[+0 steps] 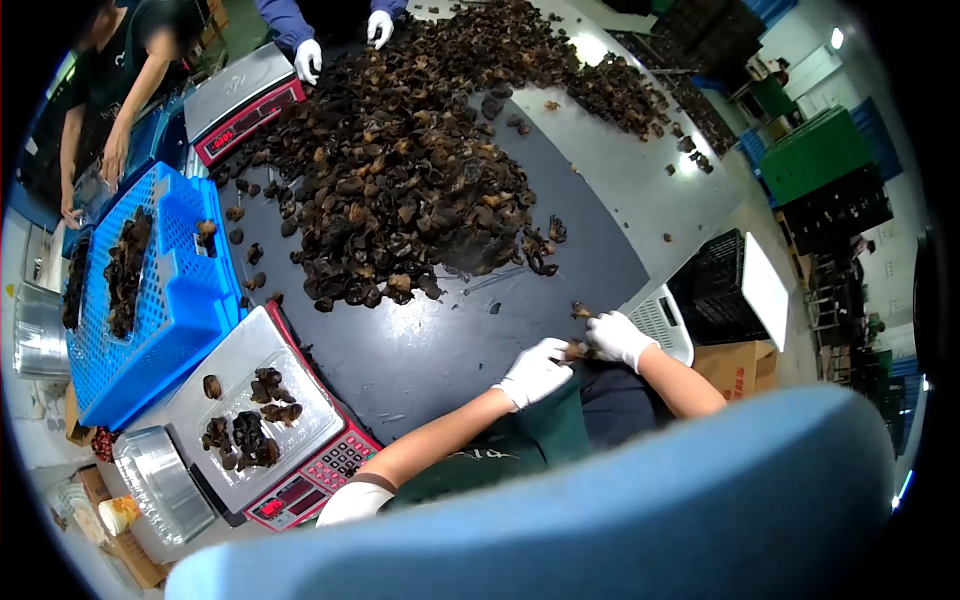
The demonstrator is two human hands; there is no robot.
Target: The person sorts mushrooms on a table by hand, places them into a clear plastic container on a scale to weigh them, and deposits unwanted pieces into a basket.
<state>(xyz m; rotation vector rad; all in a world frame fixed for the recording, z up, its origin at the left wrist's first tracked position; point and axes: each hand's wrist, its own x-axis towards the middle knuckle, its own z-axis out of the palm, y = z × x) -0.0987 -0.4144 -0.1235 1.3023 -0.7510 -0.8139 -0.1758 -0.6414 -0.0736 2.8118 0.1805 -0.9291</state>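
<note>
At the near edge of the dark table, my left hand [537, 374], in a white glove, is closed on a small brown piece of wood ear mushroom [576, 351]. My right hand [620, 338], also gloved, has its fingers closed at the other side of that piece. Just beyond the right fingertips shows another small mushroom piece [580, 311]; whether it is touched, I cannot tell. A large heap of dark wood ear mushrooms [400, 190] covers the table beyond both hands.
Left of me, a red-framed scale [320, 400] carries several mushroom clumps. Behind it stand blue crates [190, 300] and clear plastic boxes [165, 480]. A white basket [675, 325] and black crate [715, 290] are at right. Two other people work across the table, near a second scale [240, 95].
</note>
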